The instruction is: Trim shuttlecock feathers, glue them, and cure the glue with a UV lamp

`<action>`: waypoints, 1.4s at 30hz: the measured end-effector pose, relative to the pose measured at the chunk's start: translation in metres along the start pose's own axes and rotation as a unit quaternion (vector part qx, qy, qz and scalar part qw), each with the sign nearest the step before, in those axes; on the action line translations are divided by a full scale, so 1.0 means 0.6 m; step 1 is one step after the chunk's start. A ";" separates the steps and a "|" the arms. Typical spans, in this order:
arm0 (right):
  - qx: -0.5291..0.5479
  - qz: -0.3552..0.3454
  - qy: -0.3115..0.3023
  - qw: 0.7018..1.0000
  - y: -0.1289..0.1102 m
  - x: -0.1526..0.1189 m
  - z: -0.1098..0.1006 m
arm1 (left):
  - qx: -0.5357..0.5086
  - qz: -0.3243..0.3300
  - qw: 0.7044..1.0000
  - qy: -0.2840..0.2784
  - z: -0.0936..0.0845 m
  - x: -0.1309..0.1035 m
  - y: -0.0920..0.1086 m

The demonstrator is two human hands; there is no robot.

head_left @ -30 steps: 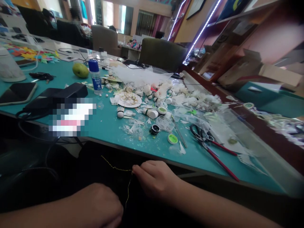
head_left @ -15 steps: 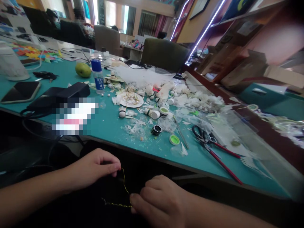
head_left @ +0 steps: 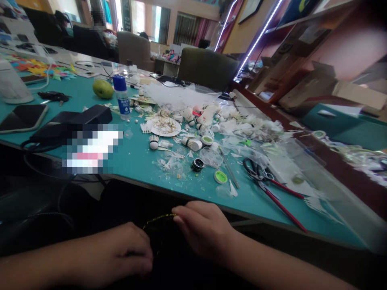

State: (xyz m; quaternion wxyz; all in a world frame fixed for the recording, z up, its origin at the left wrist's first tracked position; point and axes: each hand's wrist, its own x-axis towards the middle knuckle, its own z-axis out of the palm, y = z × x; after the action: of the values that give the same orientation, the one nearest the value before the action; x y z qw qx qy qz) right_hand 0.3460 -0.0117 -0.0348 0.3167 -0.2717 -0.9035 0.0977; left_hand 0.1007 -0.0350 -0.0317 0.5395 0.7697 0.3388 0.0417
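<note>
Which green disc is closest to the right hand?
The bright green disc, left of the red handles; the other green discs lie farther from the right hand.

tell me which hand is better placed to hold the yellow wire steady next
Probably the right hand: its fingers visibly pinch the yellow wire. The left hand is near it too, but whether it grips the wire is unclear.

And there's the yellow wire (head_left: pixel 159 217) — thin, twisted | bowed in a shallow arch | pinched by the right hand (head_left: pixel 205 229)
</note>
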 end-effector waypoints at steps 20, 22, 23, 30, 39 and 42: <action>-0.022 -0.053 -0.100 0.993 0.010 -0.001 -0.015 | 0.078 0.110 0.950 0.281 -0.023 -0.047 0.015; -0.001 -0.079 -0.115 0.990 -0.001 0.002 -0.019 | 0.084 0.093 0.939 0.321 -0.047 -0.043 0.011; 0.007 -0.090 -0.110 0.990 -0.006 0.003 -0.021 | 0.091 0.087 0.939 0.319 -0.057 -0.039 0.007; 0.062 -0.057 -0.149 0.985 -0.007 0.012 -0.029 | -0.227 -0.069 0.957 0.167 -0.061 -0.010 -0.009; 0.044 -0.033 -0.321 0.945 -0.016 0.013 -0.013 | -0.403 -0.070 0.905 0.118 -0.027 -0.004 0.008; 0.078 -0.044 -0.294 0.952 -0.020 0.011 -0.014 | -0.403 -0.073 0.899 0.158 -0.028 0.005 -0.002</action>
State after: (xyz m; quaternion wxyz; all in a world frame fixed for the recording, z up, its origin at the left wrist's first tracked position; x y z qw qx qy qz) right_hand 0.3415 -0.0179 -0.0208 0.0616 -0.1650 -0.9572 0.2297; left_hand 0.0952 -0.0198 -0.0269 0.7445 0.4429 0.4288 0.2564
